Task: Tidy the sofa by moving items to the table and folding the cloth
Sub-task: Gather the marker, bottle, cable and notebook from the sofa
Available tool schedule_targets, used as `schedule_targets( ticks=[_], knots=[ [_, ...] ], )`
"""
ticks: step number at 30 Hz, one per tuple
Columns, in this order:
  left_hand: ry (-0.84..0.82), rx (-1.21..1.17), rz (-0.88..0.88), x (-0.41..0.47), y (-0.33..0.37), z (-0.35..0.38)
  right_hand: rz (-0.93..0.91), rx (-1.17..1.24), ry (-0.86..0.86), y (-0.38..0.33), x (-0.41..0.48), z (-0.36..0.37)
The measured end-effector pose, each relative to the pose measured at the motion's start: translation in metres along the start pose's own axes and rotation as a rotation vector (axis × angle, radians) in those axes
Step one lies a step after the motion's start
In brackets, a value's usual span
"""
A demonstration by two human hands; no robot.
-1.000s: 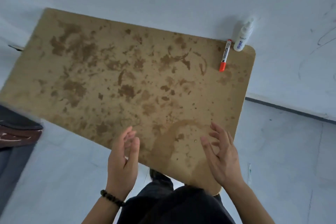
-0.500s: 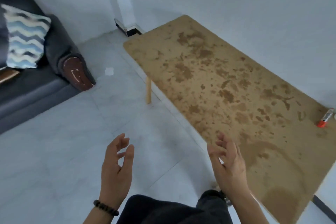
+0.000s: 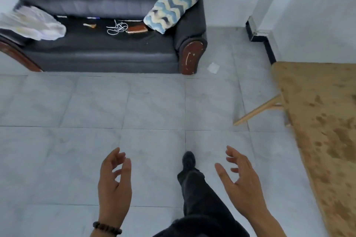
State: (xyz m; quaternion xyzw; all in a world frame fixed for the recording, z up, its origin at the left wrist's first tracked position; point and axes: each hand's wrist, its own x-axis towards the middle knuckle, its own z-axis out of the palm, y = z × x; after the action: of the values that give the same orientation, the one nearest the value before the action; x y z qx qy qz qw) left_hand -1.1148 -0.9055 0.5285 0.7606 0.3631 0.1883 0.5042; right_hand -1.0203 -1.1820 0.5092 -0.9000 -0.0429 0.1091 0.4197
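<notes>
Cluttered sofa (image 3: 107, 52) ahead, table (image 3: 323, 113) right, both hands empty

— Saw a dark grey tufted fabric sofa (image 3: 107, 52), with scuffed reddish-brown wooden arm fronts (image 3: 189, 57).
— Also spotted a square cushion (image 3: 172, 4) zigzagged in blue, cream and grey, plus a crumpled white cloth (image 3: 32, 23) and a tangled white cord (image 3: 117, 28).
— Noted a tan wooden tabletop (image 3: 325, 121) blotched with darker brown stains.
— And found pale grey marbled floor tiles (image 3: 96, 106), black trousers (image 3: 194, 198), a dark brown bead bracelet (image 3: 107, 228).

A white paper scrap (image 3: 213, 67) lies on the grey tiled floor (image 3: 96, 102) near black skirting (image 3: 268, 49).
</notes>
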Motion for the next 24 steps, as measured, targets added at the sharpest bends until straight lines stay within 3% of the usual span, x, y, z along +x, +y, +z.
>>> schedule_targets(
  ticks=[5,14,24],
  knots=[
    [0.096,0.039,-0.045,0.117,0.015,0.021,-0.051,0.072,-0.086,-0.041,0.148,0.052],
    [0.261,0.033,0.014,0.302,0.098,0.029,-0.261,0.052,-0.186,-0.182,0.363,0.088],
    [0.283,0.007,-0.070,0.517,0.082,0.038,-0.322,-0.033,-0.253,-0.288,0.554,0.191]
  ],
)
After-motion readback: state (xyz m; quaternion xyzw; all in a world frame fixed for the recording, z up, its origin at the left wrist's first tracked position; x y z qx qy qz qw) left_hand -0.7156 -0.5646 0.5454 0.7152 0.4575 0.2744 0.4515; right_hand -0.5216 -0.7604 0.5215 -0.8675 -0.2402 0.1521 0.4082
